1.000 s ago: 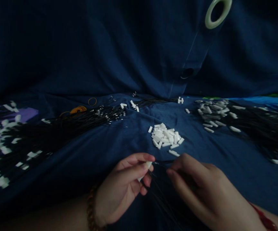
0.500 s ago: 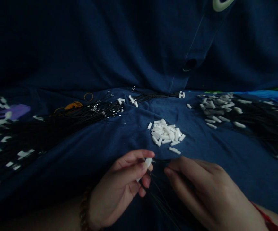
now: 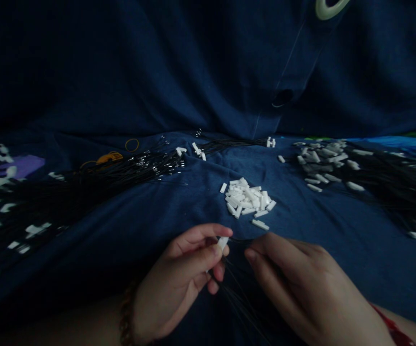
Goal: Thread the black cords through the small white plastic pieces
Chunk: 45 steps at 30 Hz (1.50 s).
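Observation:
Between thumb and fingers, my left hand (image 3: pixel 184 274) pinches a small white plastic connector housing (image 3: pixel 223 241), tilted upward. Thin black wires (image 3: pixel 240 300) trail down from beneath that hand. My right hand (image 3: pixel 298 283) pinches a single black wire (image 3: pixel 239 240), whose far end meets the side of the housing; how deep it sits there I cannot make out. Just beyond both hands lies a pile of loose white connector housings (image 3: pixel 247 196), with one housing (image 3: pixel 260 224) lying apart on the near side.
Dark blue cloth (image 3: pixel 150 206) covers the work surface. At left lies a large bundle of black wires (image 3: pixel 96 187) with bare metal terminals and white ends. Wires with white connectors (image 3: pixel 323 158) lie at right. An orange rubber band bundle (image 3: pixel 109 157) is at the back left.
My right hand has shifted slightly left, bringing the wire's tip from just off the white housing up against it. My left hand keeps its pinch almost unmoved.

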### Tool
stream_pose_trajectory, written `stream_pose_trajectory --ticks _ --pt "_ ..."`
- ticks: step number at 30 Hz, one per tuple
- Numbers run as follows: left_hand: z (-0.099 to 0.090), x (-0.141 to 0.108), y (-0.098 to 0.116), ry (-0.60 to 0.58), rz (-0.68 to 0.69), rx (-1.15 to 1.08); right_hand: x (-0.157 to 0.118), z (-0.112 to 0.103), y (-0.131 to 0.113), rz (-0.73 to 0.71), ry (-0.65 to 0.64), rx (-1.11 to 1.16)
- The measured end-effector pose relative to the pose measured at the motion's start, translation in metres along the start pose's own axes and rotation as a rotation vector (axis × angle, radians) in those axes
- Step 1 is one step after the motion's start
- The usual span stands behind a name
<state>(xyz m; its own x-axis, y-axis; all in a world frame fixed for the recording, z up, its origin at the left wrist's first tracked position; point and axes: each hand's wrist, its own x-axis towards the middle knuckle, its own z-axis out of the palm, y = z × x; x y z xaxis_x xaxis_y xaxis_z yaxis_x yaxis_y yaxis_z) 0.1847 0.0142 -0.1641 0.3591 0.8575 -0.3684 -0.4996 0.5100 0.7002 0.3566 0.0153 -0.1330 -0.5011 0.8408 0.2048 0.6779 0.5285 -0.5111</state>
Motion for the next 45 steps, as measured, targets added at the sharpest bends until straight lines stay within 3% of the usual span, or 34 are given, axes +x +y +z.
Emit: stream_pose_trajectory --ticks 20,24,29,32,38,42,45 --pt "0.002 0.0 -0.003 0.073 0.021 0.143 0.001 0.012 0.004 -0.058 0.004 -0.059" --pt "0.001 0.002 -0.001 0.075 0.032 0.105 0.005 0.003 0.006 -0.084 -0.015 -0.167" --pt "0.001 0.005 0.004 0.1 0.069 0.081 0.0 -0.023 0.003 -0.168 0.061 -0.306" --pt "0.003 0.004 0.005 0.117 0.083 0.095 -0.007 -0.021 -0.004 -0.203 0.043 -0.247" --pt "0.007 0.0 0.003 0.115 0.083 0.134 -0.006 0.007 -0.012 0.039 -0.192 -0.059" --pt "0.006 0.0 0.004 0.102 0.1 0.14 0.004 -0.004 -0.01 0.152 -0.239 0.203" --pt "0.005 0.001 0.004 0.111 0.087 0.134 0.005 -0.02 -0.006 0.283 -0.356 0.452"
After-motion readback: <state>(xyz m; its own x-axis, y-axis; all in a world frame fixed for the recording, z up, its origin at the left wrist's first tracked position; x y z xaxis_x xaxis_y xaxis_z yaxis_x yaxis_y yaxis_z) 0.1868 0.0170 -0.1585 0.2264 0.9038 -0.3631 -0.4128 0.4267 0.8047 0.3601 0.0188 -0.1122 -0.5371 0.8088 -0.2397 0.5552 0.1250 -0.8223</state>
